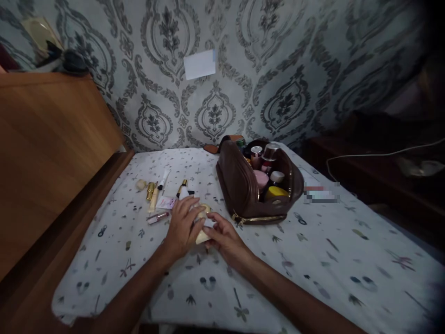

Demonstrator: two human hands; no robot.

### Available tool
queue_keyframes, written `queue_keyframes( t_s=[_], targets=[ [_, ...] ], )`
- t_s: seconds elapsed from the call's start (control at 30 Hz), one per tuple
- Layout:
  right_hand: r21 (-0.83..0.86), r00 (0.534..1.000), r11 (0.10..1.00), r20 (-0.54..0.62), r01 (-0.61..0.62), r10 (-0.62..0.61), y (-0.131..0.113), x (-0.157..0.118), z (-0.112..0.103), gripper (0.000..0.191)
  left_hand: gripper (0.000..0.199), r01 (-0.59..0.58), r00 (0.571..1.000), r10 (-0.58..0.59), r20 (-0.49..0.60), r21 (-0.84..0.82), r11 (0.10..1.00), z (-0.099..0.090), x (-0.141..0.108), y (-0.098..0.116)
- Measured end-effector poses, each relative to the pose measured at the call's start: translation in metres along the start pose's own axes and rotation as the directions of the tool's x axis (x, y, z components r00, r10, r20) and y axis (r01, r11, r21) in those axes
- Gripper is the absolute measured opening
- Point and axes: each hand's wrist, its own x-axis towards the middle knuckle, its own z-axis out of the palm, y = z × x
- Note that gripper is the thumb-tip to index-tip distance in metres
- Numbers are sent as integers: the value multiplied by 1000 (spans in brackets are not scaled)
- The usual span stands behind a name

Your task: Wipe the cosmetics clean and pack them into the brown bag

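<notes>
My left hand [184, 226] curves over a small cream-coloured container [201, 238], its fingers resting on the top and left side. From the right, my right hand [225, 236] pinches the same item between thumb and fingers. A round part with a gold rim [206, 208] shows just behind the fingers; whether it belongs to the container I cannot tell. Close to my left hand lie a white tube with a purple print [166, 202], a lipstick-like stick [158, 218] and a gold-capped black bottle [182, 186]. The brown cosmetic bag [239, 183] stands unzipped to the right of my hands.
Inside the bag are several jars and bottles, among them a pink lid [260, 178] and a yellow lid [276, 192]. A gold tube [150, 190] and a slim beige tube [153, 200] lie left. A wooden cabinet [55, 134] flanks the patterned cloth [132, 273].
</notes>
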Motion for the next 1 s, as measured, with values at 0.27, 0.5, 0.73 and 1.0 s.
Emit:
queue_keyframes(
  t_s=[0.27,0.5,0.73,1.0],
  targets=[
    [-122,969,989,219,-85,110,2,-5,1,51,25,413,899,-435,53,-432,801,-26,10,-20],
    [-49,926,981,325,-190,195,4,-6,3,50,42,640,620,-714,327,-737,218,-28,12,-26],
    [10,922,975,328,-224,208,3,-9,6,49,42,632,574,-705,415,-773,60,-25,12,-32],
    [-79,962,995,260,-62,80,1,-7,8,50,41,563,557,-720,413,-825,-37,-14,8,-24]
  ],
)
